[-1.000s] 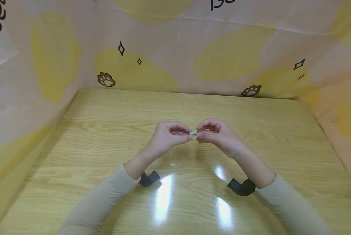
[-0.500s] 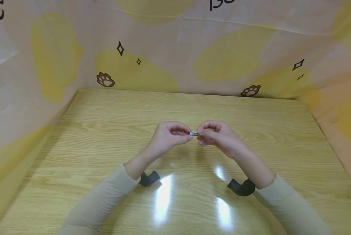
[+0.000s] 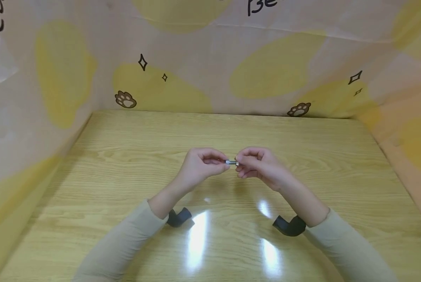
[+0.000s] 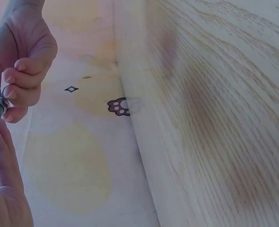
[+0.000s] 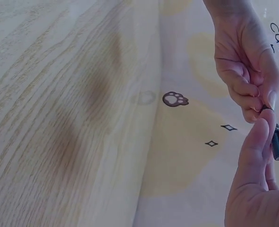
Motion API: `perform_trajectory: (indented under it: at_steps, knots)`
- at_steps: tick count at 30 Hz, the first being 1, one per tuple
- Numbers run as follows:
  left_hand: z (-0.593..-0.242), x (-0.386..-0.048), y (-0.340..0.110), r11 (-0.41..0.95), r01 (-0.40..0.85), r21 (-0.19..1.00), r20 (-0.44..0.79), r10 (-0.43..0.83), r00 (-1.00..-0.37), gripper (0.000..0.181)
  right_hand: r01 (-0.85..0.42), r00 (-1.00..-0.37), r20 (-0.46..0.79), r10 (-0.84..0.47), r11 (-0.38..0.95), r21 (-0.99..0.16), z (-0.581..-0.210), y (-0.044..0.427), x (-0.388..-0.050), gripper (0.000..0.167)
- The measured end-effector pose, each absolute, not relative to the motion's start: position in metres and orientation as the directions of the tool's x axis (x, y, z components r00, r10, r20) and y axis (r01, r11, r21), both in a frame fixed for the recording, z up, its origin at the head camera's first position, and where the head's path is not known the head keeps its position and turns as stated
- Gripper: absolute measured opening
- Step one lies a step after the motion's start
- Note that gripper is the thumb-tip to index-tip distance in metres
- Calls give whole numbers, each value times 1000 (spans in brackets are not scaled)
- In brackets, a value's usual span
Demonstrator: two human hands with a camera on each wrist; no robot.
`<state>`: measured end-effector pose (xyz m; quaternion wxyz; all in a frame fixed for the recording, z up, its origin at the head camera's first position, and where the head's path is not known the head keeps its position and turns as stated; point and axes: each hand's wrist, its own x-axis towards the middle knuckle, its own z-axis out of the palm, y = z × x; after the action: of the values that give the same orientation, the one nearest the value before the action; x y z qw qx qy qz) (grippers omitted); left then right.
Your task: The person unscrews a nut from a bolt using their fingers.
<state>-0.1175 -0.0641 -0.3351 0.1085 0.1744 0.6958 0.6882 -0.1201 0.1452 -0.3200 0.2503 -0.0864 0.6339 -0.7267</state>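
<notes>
A small silver bolt [image 3: 231, 162] lies level between the two hands, above the table. My left hand [image 3: 199, 166] pinches its left end between thumb and fingertips, which hide that end. At the other end sits a hex nut [image 4: 1, 103], clearest in the left wrist view beside the threaded shank. My right hand [image 3: 261, 165] has its thumb and index finger on this nut, the other fingers loosely curled below. In the right wrist view, the dark threaded bolt [image 5: 277, 150] shows partly behind the right fingers.
Beneath the hands spreads a wood-grain table [image 3: 143, 137] with bright reflections. A patterned cloth [image 3: 217, 62] with yellow patches and paw prints surrounds it at the back and sides. Black curved mounts [image 3: 289, 226] are attached at both wrists.
The right thumb and fingers have shifted at the bolt's right end, uncovering more of the shank and the nut. The left hand keeps its pinch. The head view has tilted slightly.
</notes>
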Motion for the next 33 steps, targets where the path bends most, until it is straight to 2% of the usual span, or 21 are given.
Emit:
perform_trajectory:
  at_steps: [2,6,12,15,22,28,33]
  knots:
    - [-334,-117,-64,-8,91,996,86,390,-917,16,224,-865,-169,-472,-61,-973,-321,146,-120,8]
    - [-336,-116,-65,4,86,996,78,386,-919,17,185,-873,-135,-469,-61,-981,-322,147,-120,20]
    - [-337,-117,-66,19,79,997,66,375,-925,17,224,-873,-158,-461,-93,-970,-321,145,-120,6]
    - [-336,-117,-64,16,75,997,63,374,-925,17,230,-871,-161,-464,-96,-968,-321,145,-120,9]
    - [-335,-119,-62,15,63,998,53,375,-926,18,142,-875,-86,-477,-82,-986,-320,150,-122,27]
    - [-335,-118,-60,11,79,997,69,383,-921,17,203,-879,-157,-451,-57,-977,-317,150,-121,9]
    - [-335,-118,-60,1,86,996,78,391,-917,18,185,-875,-151,-461,-30,-982,-316,150,-120,10]
